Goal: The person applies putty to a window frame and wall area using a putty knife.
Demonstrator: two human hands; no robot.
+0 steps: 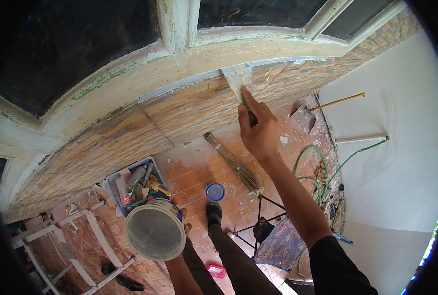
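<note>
My right hand (259, 125) holds a putty knife (237, 81) by its dark handle, index finger stretched along the whitish blade. The blade lies against the lower edge of the cream window frame (189, 66), where it meets the stone-patterned tiles (179, 108). My left hand (185, 226) grips a round plastic tub (155, 233) from its side and underneath, with some fingers showing at its right edge. The tub is tilted toward me, and grey residue coats its inside.
Below the wall sit a tool-filled tray (111, 184), a bundle of sticks (234, 164) and a blue lid (215, 192). A white ladder (101, 238) is at lower left. A green hose (322, 189), a patterned cloth (282, 243) and a pink container (216, 271) are rightward and below.
</note>
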